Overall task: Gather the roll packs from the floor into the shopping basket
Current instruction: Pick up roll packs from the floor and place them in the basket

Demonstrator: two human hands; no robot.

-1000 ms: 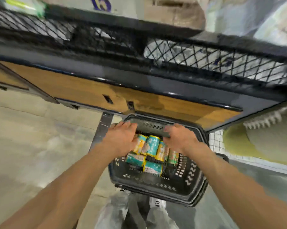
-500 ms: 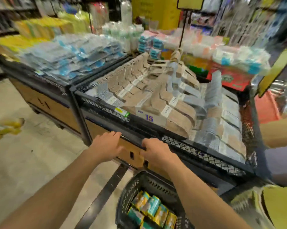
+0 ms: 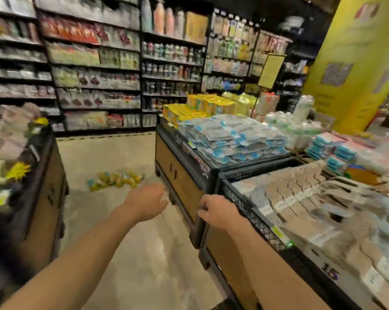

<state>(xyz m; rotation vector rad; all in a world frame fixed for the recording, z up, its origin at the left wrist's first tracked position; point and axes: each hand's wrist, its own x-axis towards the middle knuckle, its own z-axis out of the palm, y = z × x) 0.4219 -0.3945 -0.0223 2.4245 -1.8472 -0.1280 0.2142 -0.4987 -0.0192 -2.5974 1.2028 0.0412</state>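
Several yellow and teal roll packs (image 3: 115, 180) lie in a blurred heap on the beige floor, ahead in the aisle. My left hand (image 3: 147, 202) reaches forward toward them, fingers loosely apart and holding nothing, still well short of the heap. My right hand (image 3: 218, 212) rests on the black mesh corner of a display bin (image 3: 245, 204), its fingers curled over the rim. The shopping basket is out of view.
Wood-panelled display bins stand on the right (image 3: 180, 177) with stacked packets (image 3: 238, 137), and another bin stands on the left (image 3: 43, 191). Tall stocked shelves (image 3: 95, 70) close the aisle's far end. A yellow pillar (image 3: 356, 63) rises at the right.
The view has swung up and left, from the basket at my feet to the aisle. Both hands left the basket; the left now stretches toward the floor packs, the right holds the bin's rim.
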